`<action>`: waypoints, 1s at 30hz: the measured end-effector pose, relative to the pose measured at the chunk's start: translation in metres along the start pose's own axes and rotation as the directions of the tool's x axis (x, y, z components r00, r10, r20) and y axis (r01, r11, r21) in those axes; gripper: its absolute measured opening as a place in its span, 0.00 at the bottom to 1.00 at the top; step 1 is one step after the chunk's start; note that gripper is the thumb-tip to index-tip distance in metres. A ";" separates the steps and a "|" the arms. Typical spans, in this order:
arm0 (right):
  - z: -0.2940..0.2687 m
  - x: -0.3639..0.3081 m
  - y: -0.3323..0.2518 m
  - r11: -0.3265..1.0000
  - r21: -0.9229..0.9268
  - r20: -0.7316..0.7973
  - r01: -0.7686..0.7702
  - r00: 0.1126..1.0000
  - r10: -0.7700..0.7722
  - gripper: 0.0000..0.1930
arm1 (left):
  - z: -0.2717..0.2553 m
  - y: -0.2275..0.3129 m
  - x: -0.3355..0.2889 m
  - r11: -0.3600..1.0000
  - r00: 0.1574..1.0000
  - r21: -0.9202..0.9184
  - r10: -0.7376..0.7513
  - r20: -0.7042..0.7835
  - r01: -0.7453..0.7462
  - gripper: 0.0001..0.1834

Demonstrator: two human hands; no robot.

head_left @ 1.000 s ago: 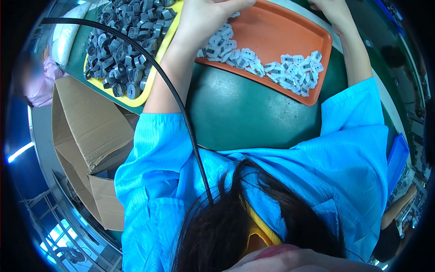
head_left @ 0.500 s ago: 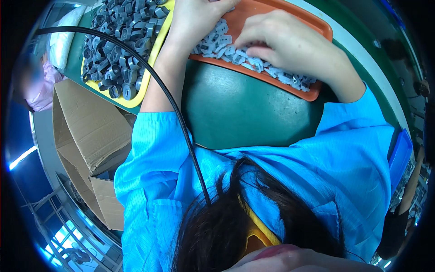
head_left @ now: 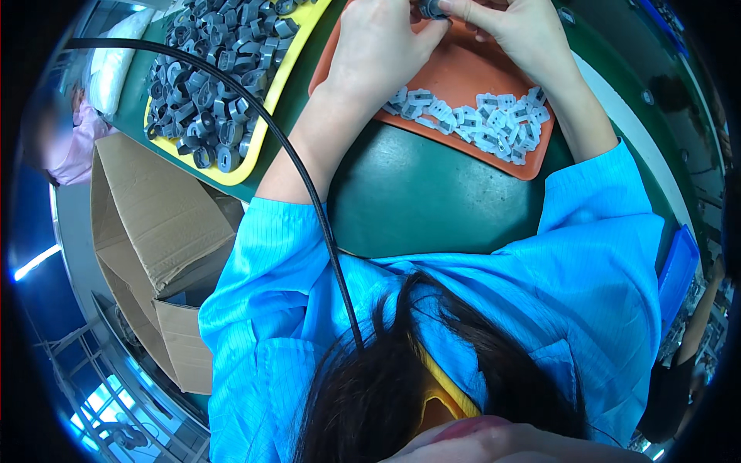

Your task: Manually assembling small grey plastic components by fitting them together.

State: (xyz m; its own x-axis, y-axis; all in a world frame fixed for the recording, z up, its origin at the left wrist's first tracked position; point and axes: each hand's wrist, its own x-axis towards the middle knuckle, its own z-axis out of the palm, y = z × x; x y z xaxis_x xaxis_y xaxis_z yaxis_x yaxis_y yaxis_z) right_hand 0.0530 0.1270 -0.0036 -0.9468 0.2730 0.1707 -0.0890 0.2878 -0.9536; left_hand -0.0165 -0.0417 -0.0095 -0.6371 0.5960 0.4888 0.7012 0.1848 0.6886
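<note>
My left hand [head_left: 378, 54] and my right hand [head_left: 513, 35] meet at the top edge of the view, above the far side of an orange tray [head_left: 455, 81]. Between their fingertips they pinch a small dark grey ring-shaped part [head_left: 431, 8], partly cut off by the frame edge. A row of several small white plastic pieces [head_left: 471, 123] lies along the near side of the orange tray, just below my hands. To the left stands a yellow tray [head_left: 255, 150] heaped with several dark grey parts [head_left: 208, 85].
Both trays rest on a green table [head_left: 417, 201]. Open cardboard boxes [head_left: 154, 216] stand on the floor at my left. A black cable [head_left: 301, 170] runs across my left forearm. A blue bin [head_left: 678, 270] sits at the right edge. Another person's pink sleeve [head_left: 73, 147] shows far left.
My right hand swept over the white pieces on the orange tray, then rose to the top edge. Both hands have come together there on the grey part.
</note>
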 end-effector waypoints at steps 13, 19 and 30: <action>0.002 0.001 0.018 0.962 0.267 -0.017 -0.057 0.998 0.064 0.11 | 0.007 -0.001 0.000 0.965 0.989 -0.228 -0.142 -0.042 0.129 0.14; -0.009 0.003 0.017 0.834 0.476 0.242 -0.278 0.953 0.180 0.07 | 0.005 0.008 0.002 0.979 0.978 0.060 0.200 -0.065 -0.196 0.18; -0.038 0.006 0.019 0.963 0.092 0.508 -0.254 0.844 0.174 0.11 | -0.024 -0.011 0.008 0.948 0.911 -0.038 0.313 0.270 -0.314 0.19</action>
State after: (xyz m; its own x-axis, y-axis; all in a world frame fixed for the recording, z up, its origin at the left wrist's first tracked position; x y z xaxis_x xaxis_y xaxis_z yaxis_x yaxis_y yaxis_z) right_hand 0.0575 0.1689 -0.0116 -0.9713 -0.1859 -0.1481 0.1265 0.1233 -0.9843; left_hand -0.0366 -0.0576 -0.0006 -0.2744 0.8115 0.5160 0.8532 -0.0420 0.5199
